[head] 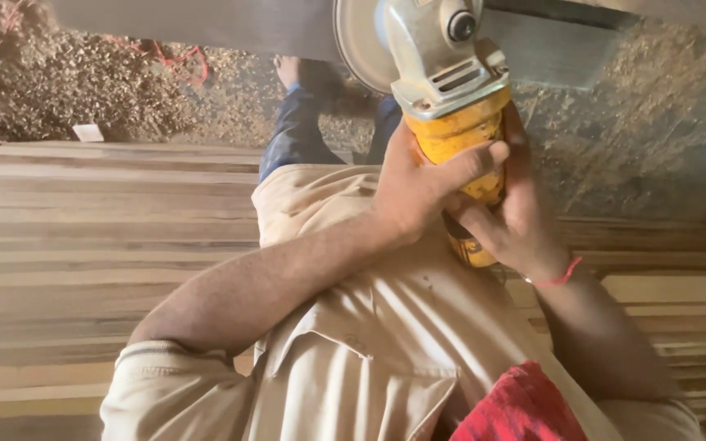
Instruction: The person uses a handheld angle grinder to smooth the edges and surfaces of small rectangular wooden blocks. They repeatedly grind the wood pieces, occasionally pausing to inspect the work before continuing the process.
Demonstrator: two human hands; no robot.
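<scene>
Both hands clamp the yellow angle grinder (451, 122) — left hand (414, 184) and right hand (516, 216) fingers wrapped tight around its body — disc (361, 45) against the grey board (206, 28) above stacked planks (83, 245).

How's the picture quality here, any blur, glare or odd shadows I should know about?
Head view: warm, dim light overall; sunlit streaks and soft shadows fall across the beige shirt. The angle grinder, gripped by the left hand and right hand, sits very close and looks enlarged, its disc slightly soft. The stacked planks are smeared by blur; no harsh glare.
</scene>
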